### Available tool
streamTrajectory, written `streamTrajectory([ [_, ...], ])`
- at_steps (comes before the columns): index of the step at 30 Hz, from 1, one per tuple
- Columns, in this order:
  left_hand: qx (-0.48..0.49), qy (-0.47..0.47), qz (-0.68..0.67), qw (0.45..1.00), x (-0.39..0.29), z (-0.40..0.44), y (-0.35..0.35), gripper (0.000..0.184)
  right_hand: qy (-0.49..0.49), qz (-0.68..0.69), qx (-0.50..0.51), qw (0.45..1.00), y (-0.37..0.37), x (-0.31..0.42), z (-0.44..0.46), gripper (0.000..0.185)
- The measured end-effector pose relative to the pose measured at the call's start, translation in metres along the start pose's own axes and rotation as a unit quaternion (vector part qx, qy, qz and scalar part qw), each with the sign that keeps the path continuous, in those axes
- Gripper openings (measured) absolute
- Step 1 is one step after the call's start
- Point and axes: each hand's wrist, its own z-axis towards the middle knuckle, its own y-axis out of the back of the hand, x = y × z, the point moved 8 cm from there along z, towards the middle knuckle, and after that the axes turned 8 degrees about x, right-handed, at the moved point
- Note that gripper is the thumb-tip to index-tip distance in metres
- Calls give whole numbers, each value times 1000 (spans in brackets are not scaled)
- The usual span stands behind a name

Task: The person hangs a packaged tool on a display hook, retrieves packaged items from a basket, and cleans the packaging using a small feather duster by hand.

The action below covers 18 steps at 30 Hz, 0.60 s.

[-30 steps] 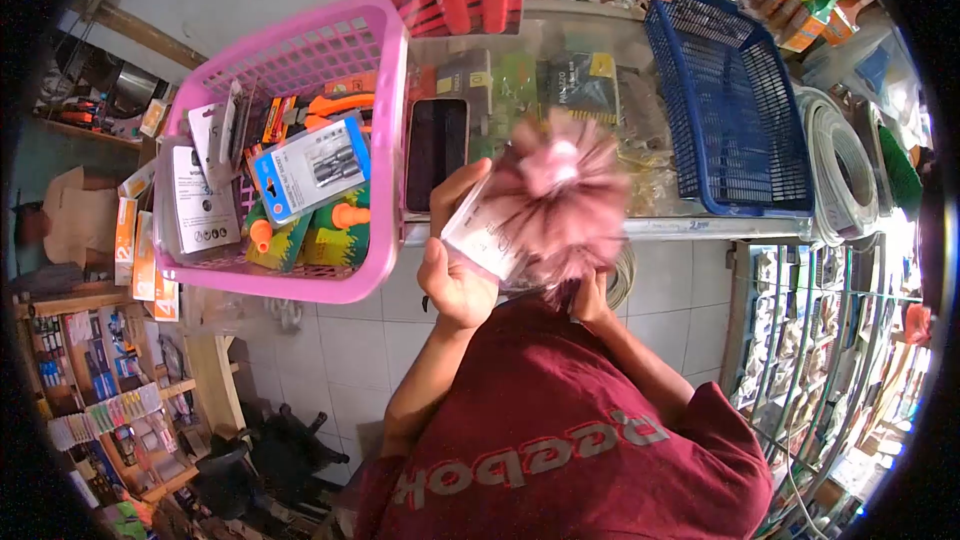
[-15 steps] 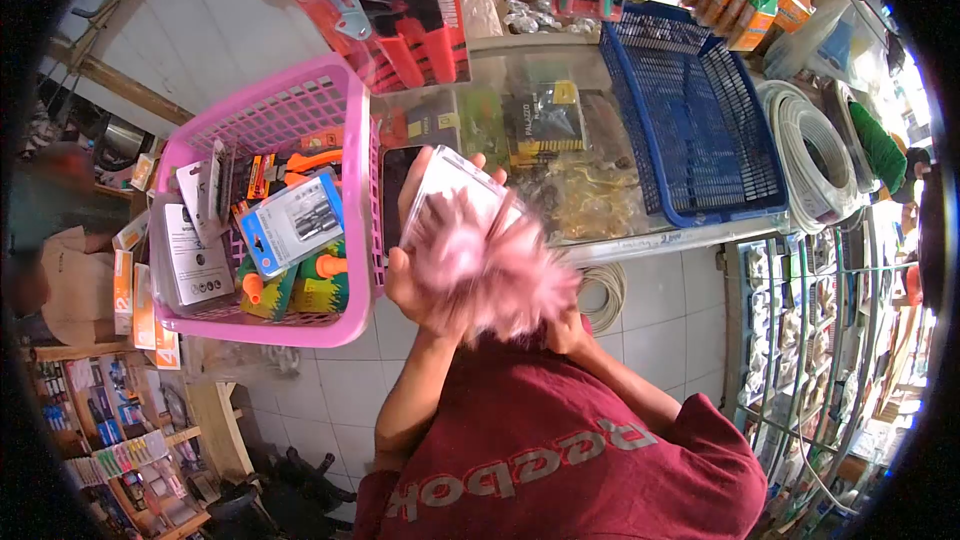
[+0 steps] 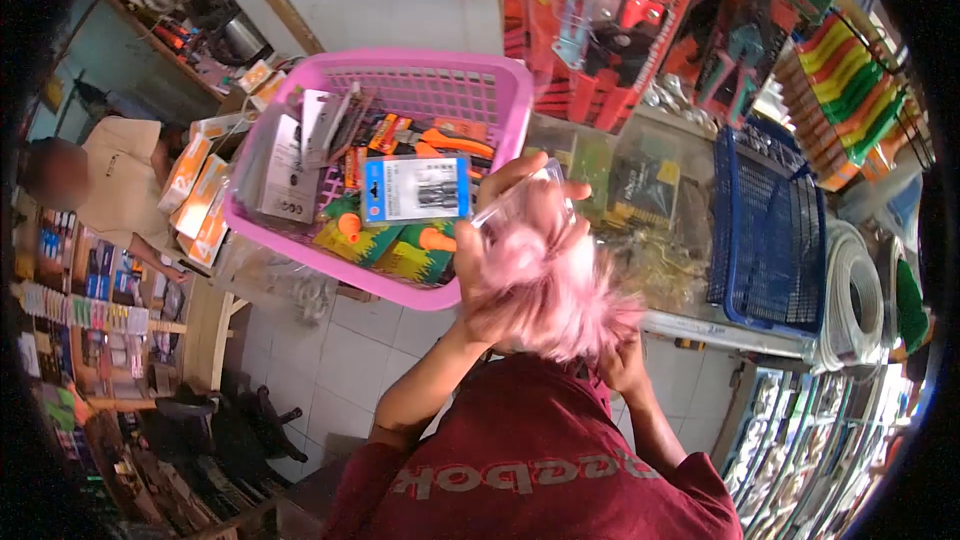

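Note:
My left hand (image 3: 476, 265) is raised near the pink basket's right edge, its fingers wrapped around a clear plastic pack (image 3: 550, 183). A pink fluffy duster (image 3: 560, 290) lies against the lower part of the pack and hides some of it, along with part of my left palm. Its strands are smeared by motion. My right hand (image 3: 625, 365) is closed at the duster's lower right end, where the handle is hidden. Beside my left hand, the pink basket (image 3: 380, 285) holds a blue-and-white carded bit set (image 3: 415, 188), orange-handled tools (image 3: 455, 143) and other packs.
A glass-topped counter (image 3: 670, 325) with packaged goods runs right to a blue basket (image 3: 765, 270) and coiled white cable (image 3: 850, 285). Carded tools (image 3: 610, 30) hang above. Another person (image 3: 120, 180) is at the far left. Glass shelving (image 3: 810, 430) stands lower right.
The view has swung left, so the basket and counter appear farther right. The plastic pack is tipped differently in my left hand, and the duster has shifted across it.

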Motion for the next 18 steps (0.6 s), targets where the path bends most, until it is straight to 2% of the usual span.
streamTrajectory([
  [1,19,-13,46,999,-11,6,-4,75,-57,70,-25,996,-3,-7,3,26],
  [2,-43,-15,128,991,-20,3,-6,73,-149,170,-27,974,-12,-22,4,30],
  [3,-45,-25,145,988,-24,5,-6,71,-240,266,-48,932,-21,-36,1,35],
  [4,-70,-8,136,988,-26,6,-7,78,-137,126,-9,982,-25,-18,10,32],
  [5,-18,36,106,994,-24,7,-4,82,-30,-18,-4,999,-29,1,14,29],
  [6,36,82,76,993,-21,6,-2,86,75,-76,58,993,-40,20,18,30],
  [7,-7,96,55,994,-22,5,-5,92,104,-115,106,982,-48,10,14,34],
  [8,53,68,30,996,-18,6,1,96,34,77,37,996,-47,-7,21,36],
  [9,-21,58,123,990,-27,6,-3,100,-47,198,-29,979,-47,-9,29,37],
  [10,-97,45,214,971,-39,3,-8,104,-129,314,-91,936,-46,-11,33,39],
  [11,-72,50,252,964,-40,1,-3,104,-116,277,-100,949,-42,-6,34,34],
  [14,-12,55,324,944,-46,3,0,101,86,70,10,994,-50,18,33,31],
  [16,6,54,368,928,-49,3,-1,98,-6,141,-1,990,-51,-3,45,32],
  [18,-18,42,407,912,-55,-1,-3,94,-180,310,-64,931,-52,-13,44,34],
])
